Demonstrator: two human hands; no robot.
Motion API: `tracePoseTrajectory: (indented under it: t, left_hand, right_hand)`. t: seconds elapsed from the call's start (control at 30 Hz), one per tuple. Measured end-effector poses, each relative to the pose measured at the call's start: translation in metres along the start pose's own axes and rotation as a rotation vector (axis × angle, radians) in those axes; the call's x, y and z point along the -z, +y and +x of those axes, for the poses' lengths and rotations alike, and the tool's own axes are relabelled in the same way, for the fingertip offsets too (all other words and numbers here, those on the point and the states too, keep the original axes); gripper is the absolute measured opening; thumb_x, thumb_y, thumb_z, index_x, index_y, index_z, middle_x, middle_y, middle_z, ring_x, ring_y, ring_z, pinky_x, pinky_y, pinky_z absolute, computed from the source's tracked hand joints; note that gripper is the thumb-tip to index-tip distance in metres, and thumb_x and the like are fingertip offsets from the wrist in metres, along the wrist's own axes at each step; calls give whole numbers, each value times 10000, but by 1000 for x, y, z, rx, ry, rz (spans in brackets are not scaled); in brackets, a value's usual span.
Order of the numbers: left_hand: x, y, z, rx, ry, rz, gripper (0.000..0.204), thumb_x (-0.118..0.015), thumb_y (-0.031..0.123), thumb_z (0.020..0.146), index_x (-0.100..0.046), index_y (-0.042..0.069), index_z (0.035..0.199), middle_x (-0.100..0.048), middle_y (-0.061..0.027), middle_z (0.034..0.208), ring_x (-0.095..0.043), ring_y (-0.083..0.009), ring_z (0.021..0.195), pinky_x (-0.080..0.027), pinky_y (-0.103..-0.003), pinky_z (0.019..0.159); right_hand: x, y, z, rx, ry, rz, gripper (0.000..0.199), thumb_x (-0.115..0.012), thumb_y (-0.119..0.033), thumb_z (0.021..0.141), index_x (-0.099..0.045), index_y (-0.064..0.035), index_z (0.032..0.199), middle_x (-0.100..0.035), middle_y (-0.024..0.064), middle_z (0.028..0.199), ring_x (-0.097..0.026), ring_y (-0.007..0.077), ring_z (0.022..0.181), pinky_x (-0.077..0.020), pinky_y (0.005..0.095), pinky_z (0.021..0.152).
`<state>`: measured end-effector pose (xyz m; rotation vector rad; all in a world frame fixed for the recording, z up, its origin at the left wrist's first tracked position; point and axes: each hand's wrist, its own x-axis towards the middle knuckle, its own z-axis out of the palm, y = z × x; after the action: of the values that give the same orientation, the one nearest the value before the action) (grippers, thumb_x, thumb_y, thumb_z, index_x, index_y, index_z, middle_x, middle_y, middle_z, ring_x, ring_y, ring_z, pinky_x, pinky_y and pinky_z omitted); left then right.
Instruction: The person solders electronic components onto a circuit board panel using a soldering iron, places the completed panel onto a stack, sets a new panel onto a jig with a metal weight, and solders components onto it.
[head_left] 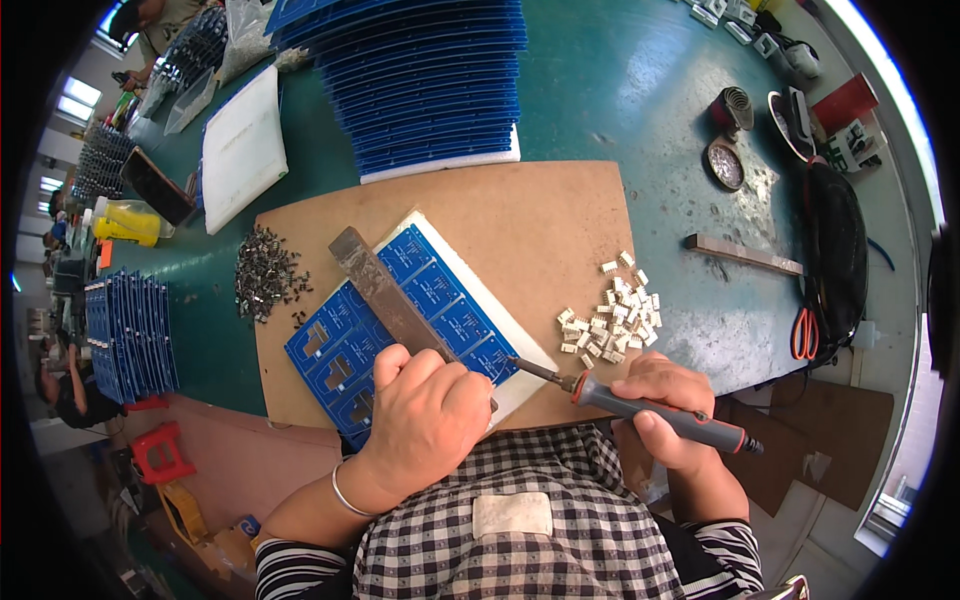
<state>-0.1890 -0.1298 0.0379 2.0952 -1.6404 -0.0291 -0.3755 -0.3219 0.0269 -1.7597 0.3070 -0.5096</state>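
My left hand (pixel 425 415) presses down on the near end of a long flat metal bar (pixel 378 285) that lies diagonally across a blue circuit board panel (pixel 400 320). The panel rests on a white foam sheet (pixel 520 385) on a brown board (pixel 540 220). My right hand (pixel 668 405) grips a soldering iron (pixel 650 410) with a grey and orange handle; its tip touches the panel's near right corner, just right of my left hand. A pile of small white connectors (pixel 612 320) lies above my right hand.
A heap of small dark parts (pixel 265 275) lies at the board's left edge. Stacks of blue panels (pixel 430 80) stand at the back and at the left (pixel 130 335). A solder-tip cleaner tin (pixel 726 163), a metal strip (pixel 745 255), orange-handled scissors (pixel 805 333) and a black bag (pixel 835 250) sit at right.
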Motion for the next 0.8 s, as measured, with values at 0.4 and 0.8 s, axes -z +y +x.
tracePoseTrajectory:
  t: [0.4, 0.8]
  left_hand:
    - [-1, -1, 0, -3, -24, 37, 162, -710, 49, 720, -577, 96, 800, -541, -5, 689, -486, -200, 672, -304, -384, 738]
    - [0, -4, 8, -5, -3, 91, 191, -709, 55, 713, -533, 107, 764, -515, -7, 665, -476, -203, 651, -309, -381, 732]
  right_hand:
    - [-2, 3, 1, 23, -2, -25, 316, -664, -267, 766, -714, 20, 889, -685, 127, 776, -595, 251, 689, -481, 349, 671]
    - [-2, 4, 10, 87, -34, -57, 303, -670, -259, 770, -711, 15, 894, -688, 121, 775, -590, 247, 631, -476, 338, 629]
